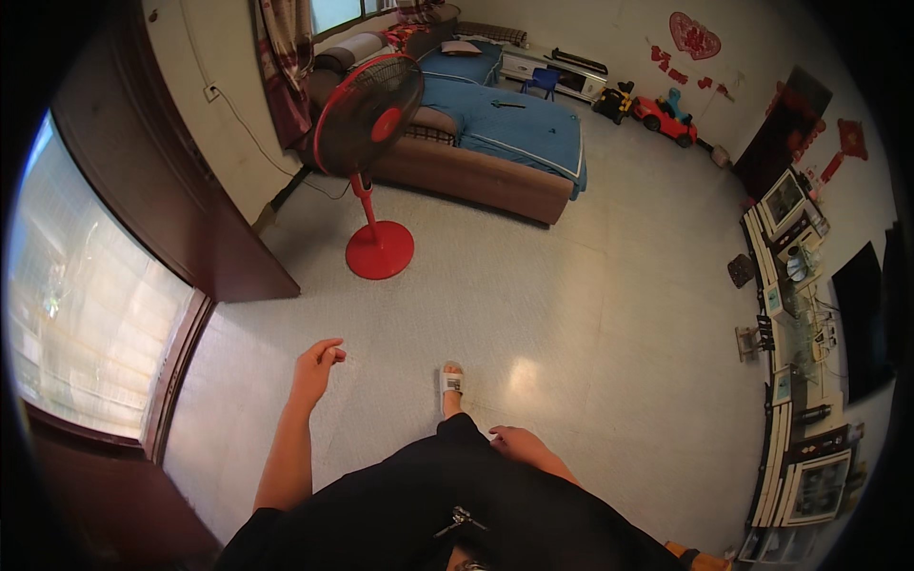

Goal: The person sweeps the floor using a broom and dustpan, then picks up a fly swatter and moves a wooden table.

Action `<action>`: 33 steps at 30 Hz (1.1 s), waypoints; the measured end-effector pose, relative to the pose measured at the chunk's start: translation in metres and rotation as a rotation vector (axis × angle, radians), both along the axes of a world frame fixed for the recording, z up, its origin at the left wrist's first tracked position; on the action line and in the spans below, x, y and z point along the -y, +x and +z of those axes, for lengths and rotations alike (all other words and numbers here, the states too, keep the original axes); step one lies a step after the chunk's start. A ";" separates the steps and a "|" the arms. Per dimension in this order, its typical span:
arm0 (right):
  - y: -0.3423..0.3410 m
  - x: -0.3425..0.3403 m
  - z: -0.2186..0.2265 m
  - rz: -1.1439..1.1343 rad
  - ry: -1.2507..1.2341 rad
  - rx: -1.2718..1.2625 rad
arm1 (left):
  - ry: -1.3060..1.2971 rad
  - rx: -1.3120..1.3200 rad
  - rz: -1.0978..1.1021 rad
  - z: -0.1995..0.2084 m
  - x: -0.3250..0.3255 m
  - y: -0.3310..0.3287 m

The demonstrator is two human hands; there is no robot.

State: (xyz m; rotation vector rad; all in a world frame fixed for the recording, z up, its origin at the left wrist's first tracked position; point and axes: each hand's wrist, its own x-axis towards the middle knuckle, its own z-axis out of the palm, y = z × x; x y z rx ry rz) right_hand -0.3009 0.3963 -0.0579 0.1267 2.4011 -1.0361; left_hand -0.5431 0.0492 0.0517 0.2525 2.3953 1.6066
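While my left hand (317,366) swings loosely curled and empty and my right hand (519,443) hangs open by my black trousers (447,504), I could clip the red pedestal fan (369,133) standing ahead on the pale tiled floor (590,314).

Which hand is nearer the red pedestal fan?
Left. The left hand is raised in front of the body, empty, below the red pedestal fan and its round base. The right hand rests low by the thigh, farther back and to the right.
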 end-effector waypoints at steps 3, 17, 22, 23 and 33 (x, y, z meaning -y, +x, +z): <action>-0.057 -0.021 -0.019 -0.049 0.008 0.016 | 0.050 -0.005 0.041 0.021 -0.022 -0.064; -0.399 -0.077 0.022 0.167 0.119 -0.346 | -0.146 -0.490 0.039 0.089 -0.096 -0.332; -0.461 -0.066 0.063 0.023 -0.009 -0.407 | -0.361 -0.834 0.059 0.133 -0.134 -0.449; -0.463 -0.063 0.063 -0.036 -0.050 -0.438 | -0.363 -0.833 0.057 0.141 -0.144 -0.471; -0.435 -0.007 0.044 -0.621 -0.117 -0.060 | -0.401 -0.539 -0.206 0.182 -0.154 -0.581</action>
